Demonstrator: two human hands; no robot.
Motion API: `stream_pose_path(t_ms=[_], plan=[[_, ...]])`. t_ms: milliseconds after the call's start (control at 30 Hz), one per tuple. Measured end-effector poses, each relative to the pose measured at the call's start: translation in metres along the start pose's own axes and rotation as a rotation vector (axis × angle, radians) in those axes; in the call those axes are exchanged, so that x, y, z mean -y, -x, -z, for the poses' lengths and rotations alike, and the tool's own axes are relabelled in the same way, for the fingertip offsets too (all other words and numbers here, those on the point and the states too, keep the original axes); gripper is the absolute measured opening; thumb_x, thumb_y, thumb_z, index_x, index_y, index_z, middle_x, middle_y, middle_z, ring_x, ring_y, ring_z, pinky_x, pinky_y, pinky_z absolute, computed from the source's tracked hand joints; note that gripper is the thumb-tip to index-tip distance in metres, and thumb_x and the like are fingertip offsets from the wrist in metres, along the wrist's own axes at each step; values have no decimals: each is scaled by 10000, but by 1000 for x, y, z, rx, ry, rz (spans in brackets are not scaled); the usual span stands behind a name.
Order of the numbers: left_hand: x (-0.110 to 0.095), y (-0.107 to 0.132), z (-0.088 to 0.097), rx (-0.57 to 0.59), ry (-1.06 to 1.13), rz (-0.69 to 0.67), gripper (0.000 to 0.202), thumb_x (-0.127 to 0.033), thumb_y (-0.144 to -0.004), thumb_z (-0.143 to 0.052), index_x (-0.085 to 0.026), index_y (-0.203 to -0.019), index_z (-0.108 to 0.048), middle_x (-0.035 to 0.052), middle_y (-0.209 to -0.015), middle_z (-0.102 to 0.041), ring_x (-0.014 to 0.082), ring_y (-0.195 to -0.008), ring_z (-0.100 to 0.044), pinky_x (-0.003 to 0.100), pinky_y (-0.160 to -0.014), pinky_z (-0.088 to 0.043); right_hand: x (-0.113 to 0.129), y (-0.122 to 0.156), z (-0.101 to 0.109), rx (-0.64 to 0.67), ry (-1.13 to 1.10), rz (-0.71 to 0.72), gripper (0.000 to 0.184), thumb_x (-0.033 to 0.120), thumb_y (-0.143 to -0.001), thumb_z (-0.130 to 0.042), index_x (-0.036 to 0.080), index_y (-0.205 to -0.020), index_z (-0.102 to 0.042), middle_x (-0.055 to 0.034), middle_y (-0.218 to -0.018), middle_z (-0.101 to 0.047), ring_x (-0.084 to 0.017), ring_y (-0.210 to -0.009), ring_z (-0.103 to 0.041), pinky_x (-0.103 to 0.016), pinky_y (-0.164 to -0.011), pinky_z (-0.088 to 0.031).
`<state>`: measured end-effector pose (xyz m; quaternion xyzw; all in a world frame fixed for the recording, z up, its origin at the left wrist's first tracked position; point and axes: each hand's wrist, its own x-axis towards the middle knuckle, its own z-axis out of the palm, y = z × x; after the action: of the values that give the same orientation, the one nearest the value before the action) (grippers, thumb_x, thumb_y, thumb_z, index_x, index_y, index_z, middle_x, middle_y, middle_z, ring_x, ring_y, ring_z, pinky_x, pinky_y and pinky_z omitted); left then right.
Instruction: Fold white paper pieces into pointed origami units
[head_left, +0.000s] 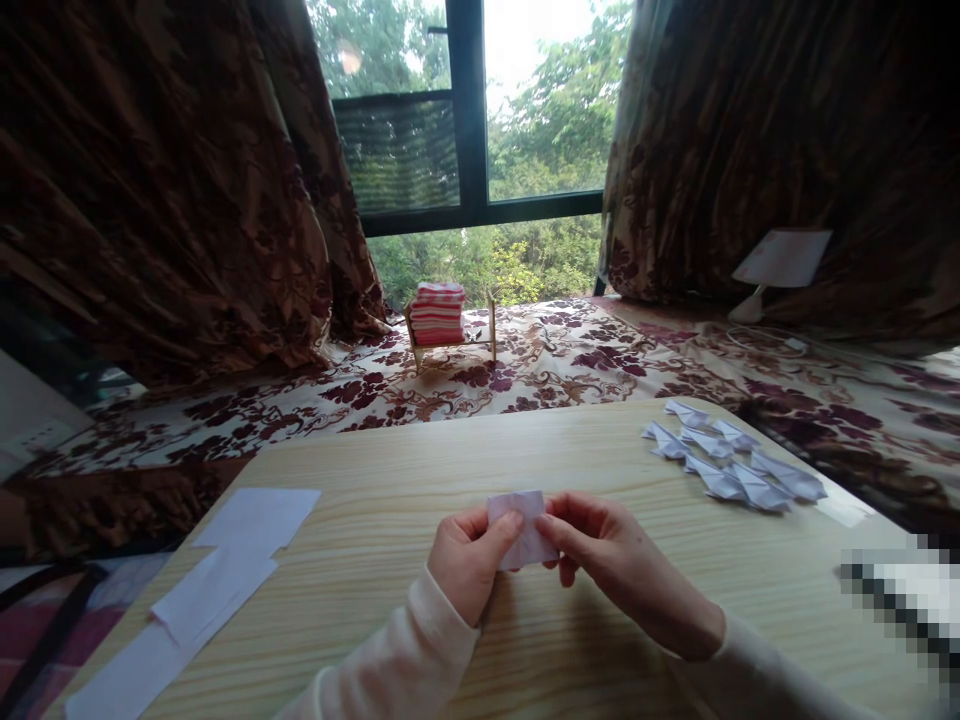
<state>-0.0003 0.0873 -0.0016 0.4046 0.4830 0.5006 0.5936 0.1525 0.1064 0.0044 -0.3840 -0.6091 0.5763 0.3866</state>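
A small folded square of white paper (525,540) is held up just above the table, in the middle of the head view. My left hand (471,555) pinches its left side, thumb lying across the front. On the right edge, my right hand (600,545) grips the same paper between thumb and fingers. The fingers behind the sheet are mostly hidden. Several folded white paper pieces (724,485) sit grouped at the table's far right corner. Flat white paper sheets (217,580) overlap in a row along the left side.
The light wooden table (390,480) ends at a ledge covered in floral cloth (555,370). Striped folded cloths (439,315) rest on a small rack there. A white lamp (784,258) stands at the right. A pixelated patch (911,600) covers something near the right edge.
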Motion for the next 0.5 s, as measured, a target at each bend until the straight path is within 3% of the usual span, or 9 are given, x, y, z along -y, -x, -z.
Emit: stream_pose_path(t_ms=[167, 333, 500], plan=[[-4, 1, 0, -55, -48, -1, 425, -481, -539, -745, -88, -700, -724, 47, -583, -654, 126, -532, -533, 231, -541, -400, 7, 4, 1, -208, 345, 258, 151, 284, -793, -559, 183, -903, -577, -29, -812, -598, -131, -686, -558, -240, -579, -471], [-8, 4, -3, -39, -75, -10, 379, -453, -548, -733, -98, -681, -726, 42, -581, -642, 140, -555, -535, 244, -556, -405, 13, 6, 3, -78, 474, 314, 84, 213, -799, -526, 178, -743, -579, -15, -730, -543, -112, -614, -524, -213, -504, -426], [-12, 6, -5, -16, -94, -3, 369, -442, -543, -725, -99, -679, -727, 37, -584, -634, 136, -549, -522, 251, -562, -403, 12, 6, 4, -87, 567, 396, 59, 181, -796, -522, 190, -768, -573, -3, -698, -516, -117, -615, -501, -225, -525, -415]])
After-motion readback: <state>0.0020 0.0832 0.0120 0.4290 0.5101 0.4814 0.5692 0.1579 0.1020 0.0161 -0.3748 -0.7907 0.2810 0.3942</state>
